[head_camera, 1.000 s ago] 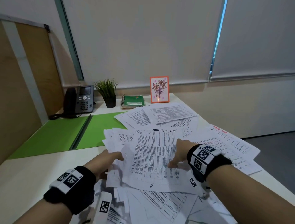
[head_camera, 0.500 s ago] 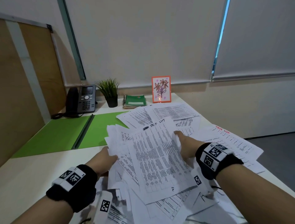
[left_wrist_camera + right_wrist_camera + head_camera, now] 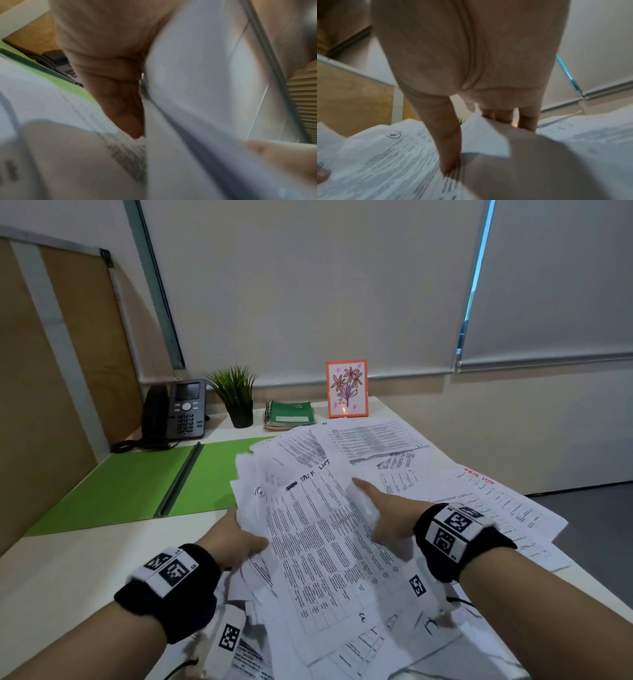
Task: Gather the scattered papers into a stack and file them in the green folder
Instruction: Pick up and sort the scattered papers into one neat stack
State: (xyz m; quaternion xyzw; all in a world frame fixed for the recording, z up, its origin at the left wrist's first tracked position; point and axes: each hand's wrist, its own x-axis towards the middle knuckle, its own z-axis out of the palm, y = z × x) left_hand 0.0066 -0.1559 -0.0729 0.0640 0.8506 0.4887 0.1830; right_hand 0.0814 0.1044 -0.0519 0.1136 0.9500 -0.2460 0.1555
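- Many printed papers [image 3: 455,484] lie loose and overlapping across the right half of the white desk [image 3: 68,570]; the sheets overlap too much for an exact count.
- One bundle of sheets [image 3: 329,546] is raised off the pile between both hands, tilted, with a page headed "TASK LIST" on top.
- One green folder [image 3: 130,487] lies open and flat on the desk left of the pile; the bundle's far left corner overhangs its right leaf.
- Behind the folder, along the wall: one black desk phone [image 3: 178,412], one small potted plant [image 3: 236,395], one green notebook [image 3: 291,414] on a thin stack, one orange-framed flower picture [image 3: 347,388].
- Loose sheets cover the desk between the bundle and the folder's near edge.
- Left hand [image 3: 233,539] grips the bundle's left edge, thumb on top, fingers curled underneath as the left wrist view shows.
- Right hand [image 3: 390,515] pinches the bundle's right edge: thumb pressed on the top page, fingers tucked under the sheets.
- Two black wristbands with printed square markers sit on the forearms.
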